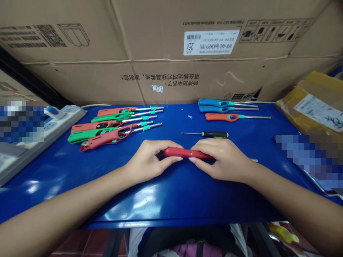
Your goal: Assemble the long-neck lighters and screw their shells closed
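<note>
While both hands meet in the middle of the frame, they hold a long red plastic lighter [177, 152] between them, over the shiny blue table top [171, 203]. The left hand [150, 159] grasps the left end, with its thumb on the near side and its fingers on the far side. The right hand [222, 157] grasps the other part in the same way, and the two thumb tips are close but apart. A thin silver metal tip [253, 160] shows past the right wrist. It may be the end of the red lighter, but the hand hides what lies between.

A small pale mark shows on the red plastic between the hands. To do this well, I think both hands should press gently and evenly, and stay level, so nothing twists or slips. Pushing too hard might crack the plastic.

Just behind the right hand lies a thin screwdriver with a black and yellow handle [215, 134], so the knuckles could bump it. Some tiny white bits [190, 117] sit in the upper middle and could get lost. At the left is a pile of orange, green and red lighters [107, 137], and at the upper right lie two blue lighters and an orange one [213, 117]. A big brown cardboard box [160, 46] blocks the back. A white power strip [50, 125] sits at the left edge, and a yellow taped parcel [289, 94] sits at the right.
</note>
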Tool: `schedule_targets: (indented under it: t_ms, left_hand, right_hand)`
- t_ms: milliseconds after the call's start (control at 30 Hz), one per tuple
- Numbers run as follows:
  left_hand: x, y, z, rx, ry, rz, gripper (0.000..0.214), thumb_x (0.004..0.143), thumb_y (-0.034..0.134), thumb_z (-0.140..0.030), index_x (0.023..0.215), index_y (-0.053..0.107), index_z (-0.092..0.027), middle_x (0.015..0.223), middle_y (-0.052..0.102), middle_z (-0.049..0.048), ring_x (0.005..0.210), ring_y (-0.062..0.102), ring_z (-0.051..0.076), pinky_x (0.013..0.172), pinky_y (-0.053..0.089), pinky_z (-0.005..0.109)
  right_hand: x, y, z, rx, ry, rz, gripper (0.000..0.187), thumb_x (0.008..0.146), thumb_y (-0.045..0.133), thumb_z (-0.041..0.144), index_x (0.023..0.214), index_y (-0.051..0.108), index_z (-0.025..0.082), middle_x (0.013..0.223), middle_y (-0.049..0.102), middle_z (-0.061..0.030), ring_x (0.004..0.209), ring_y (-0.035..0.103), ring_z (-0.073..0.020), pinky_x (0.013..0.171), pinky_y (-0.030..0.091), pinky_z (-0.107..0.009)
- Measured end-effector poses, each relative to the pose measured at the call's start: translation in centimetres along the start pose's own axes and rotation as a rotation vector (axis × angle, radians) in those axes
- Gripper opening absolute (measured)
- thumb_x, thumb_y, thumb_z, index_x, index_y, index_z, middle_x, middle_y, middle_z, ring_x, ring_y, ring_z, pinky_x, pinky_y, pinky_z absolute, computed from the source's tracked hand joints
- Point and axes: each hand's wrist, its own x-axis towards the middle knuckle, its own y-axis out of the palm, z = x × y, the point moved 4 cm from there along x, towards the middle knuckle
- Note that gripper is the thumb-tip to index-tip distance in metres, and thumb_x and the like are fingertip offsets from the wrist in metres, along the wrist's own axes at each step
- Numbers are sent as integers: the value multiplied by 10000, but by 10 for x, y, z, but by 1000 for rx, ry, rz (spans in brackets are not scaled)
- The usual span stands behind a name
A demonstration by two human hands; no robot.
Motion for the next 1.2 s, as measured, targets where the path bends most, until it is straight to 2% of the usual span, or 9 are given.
schedule_targets:
  t_ms: [200,300,367,433,533,633,767,900,1200]
  left_hand:
    - [1,6,8,-214,-149,29,396,856,779,-331,1208,695,-169,1063,788,60,882,763,177,830,620,265]
    - [3,9,14,-442,-273,36,460,893,742,-356,1282,642,-132,934,803,79,788,782,183,775,652,284]
    - [4,9,18,-569,-382,18,413,928,703,-386,1243,661,-123,826,797,75,696,777,181,690,656,269]
    - [4,9,22,-664,-501,-18,373,934,696,-394,1197,685,-129,770,791,76,631,765,175,612,642,242]
    - [4,9,23,-750,-562,-43,340,943,679,-404,1155,710,-140,779,795,84,643,770,176,604,640,230]
    - [5,7,16,-687,-418,-32,358,898,740,-392,1165,720,-154,972,810,95,840,794,207,765,666,286]
    - [5,-1,2,-335,-96,-80,306,836,809,-270,1125,763,-180,1222,759,83,1152,719,236,1028,591,348]
    - [2,-3,-6,-143,82,-78,247,836,813,-247,1079,795,-205,1122,794,57,1038,758,213,970,609,309]
    - [-3,-2,-14,-41,126,-155,233,802,844,-233,1031,815,-199,1027,813,40,919,785,184,856,623,229]
  right_hand:
    - [1,1,-8,83,124,66,242,992,587,405,953,716,204,857,762,-20,748,684,-171,666,457,-289]
    - [1,-1,-9,59,174,106,248,1008,549,394,1016,722,217,904,780,-21,773,711,-178,660,485,-292]
    - [1,-4,-7,-11,125,54,302,987,584,420,1167,694,204,1084,786,-58,939,739,-215,771,540,-321]
    - [0,-6,-4,-85,30,20,487,931,665,488,1299,637,170,1232,751,-101,1110,713,-258,900,559,-359]
    - [-1,-6,-1,-138,-47,20,400,986,594,394,1309,633,161,1225,758,-90,1088,729,-239,917,577,-361]
    - [-1,-8,-1,-149,-51,5,333,1014,490,267,1286,644,151,1231,755,-101,1091,731,-246,935,584,-389]
    - [-1,-8,-1,-108,-88,-11,333,1026,473,267,1300,637,173,1224,755,-111,1095,730,-245,941,592,-393]
    - [-2,-7,1,-78,-141,-59,318,1019,550,332,1275,665,183,1161,777,-109,1032,750,-241,900,608,-376]
    - [-1,-7,6,-64,-153,-63,294,1032,512,281,1191,693,113,1014,798,-107,884,761,-235,776,603,-354]
